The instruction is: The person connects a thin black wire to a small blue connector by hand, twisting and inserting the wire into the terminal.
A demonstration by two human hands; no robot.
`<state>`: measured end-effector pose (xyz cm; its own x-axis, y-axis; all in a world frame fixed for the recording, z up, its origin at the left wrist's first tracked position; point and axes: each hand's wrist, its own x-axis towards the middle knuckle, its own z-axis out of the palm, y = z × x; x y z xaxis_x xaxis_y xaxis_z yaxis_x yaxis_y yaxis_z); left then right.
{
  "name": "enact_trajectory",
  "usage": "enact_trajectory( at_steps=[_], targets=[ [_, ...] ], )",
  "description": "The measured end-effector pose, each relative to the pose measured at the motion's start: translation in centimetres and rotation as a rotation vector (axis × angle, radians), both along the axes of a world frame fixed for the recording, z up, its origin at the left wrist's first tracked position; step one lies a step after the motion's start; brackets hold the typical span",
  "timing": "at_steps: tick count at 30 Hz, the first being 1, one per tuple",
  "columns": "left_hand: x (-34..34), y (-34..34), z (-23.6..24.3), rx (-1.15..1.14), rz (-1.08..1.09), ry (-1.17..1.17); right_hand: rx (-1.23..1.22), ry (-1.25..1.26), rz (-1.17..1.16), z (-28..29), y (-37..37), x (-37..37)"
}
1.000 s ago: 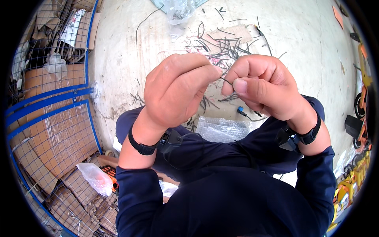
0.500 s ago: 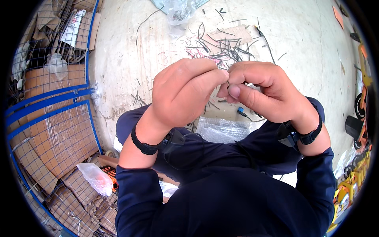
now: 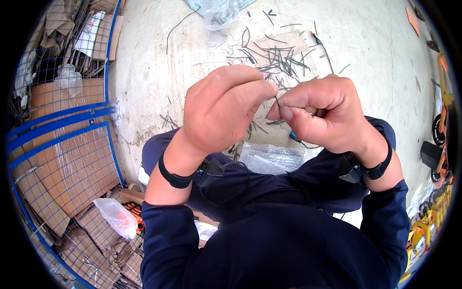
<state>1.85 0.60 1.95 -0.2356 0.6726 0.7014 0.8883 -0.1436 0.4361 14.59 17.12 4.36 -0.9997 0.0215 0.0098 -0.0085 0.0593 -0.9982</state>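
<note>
Both hands are raised close in front of the chest, knuckles nearly meeting. The left hand [image 3: 224, 113] is curled, its thumb and forefinger pressed together toward the right hand [image 3: 320, 113], which is curled too, with its thumb laid flat along the forefinger. Between the two sets of fingertips a thin dark piece of wire [image 3: 277, 101] stands up, only a short bit of it showing; the rest is hidden in the pinch, so I cannot tell how long it is or whether both hands grip it or only one does. Each wrist carries a black band with a small black device.

Below the hands, on the pale concrete floor [image 3: 375, 53], lies a loose heap of short dark wire pieces [image 3: 284, 58] on and around a flat scrap of brown cardboard [image 3: 288, 43]. More strays are scattered toward the knees. A clear crumpled plastic bag [image 3: 216, 12] lies at the far edge, and a sheet of clear bubble wrap [image 3: 269, 158] rests on the lap, just under the hands.

Judging by how things lie, the work seems to be in the middle: one wire is being handled at the fingertips, and many similar pieces remain in the heap on the floor. No separate pile of finished pieces can be made out, so how much is already done cannot be told.

At the left stand blue wire-mesh cages holding flattened cardboard [image 3: 62, 159].
</note>
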Motion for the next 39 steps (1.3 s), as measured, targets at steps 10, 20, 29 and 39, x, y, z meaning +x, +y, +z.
enact_trajectory(
  at_steps=[10,20,29,39],
  targets=[
    [-0.3,-0.3,0.2,-0.028,0.019,-0.012,0.005,-0.013,0.057,-0.1,0.5,-0.3],
    [0.1,0.0,0.0,-0.119,0.086,-0.142,0.368,0.305,-0.123,-2.9,1.1,-1.2],
    [1.7,0.5,-0.7,-0.233,0.129,0.077,0.571,0.345,-0.063,-2.5,1.0,-1.2],
    [1.7,0.3,-1.6,-0.272,0.139,0.148,0.611,0.333,-0.001,-3.1,0.6,-1.0]
  ],
)
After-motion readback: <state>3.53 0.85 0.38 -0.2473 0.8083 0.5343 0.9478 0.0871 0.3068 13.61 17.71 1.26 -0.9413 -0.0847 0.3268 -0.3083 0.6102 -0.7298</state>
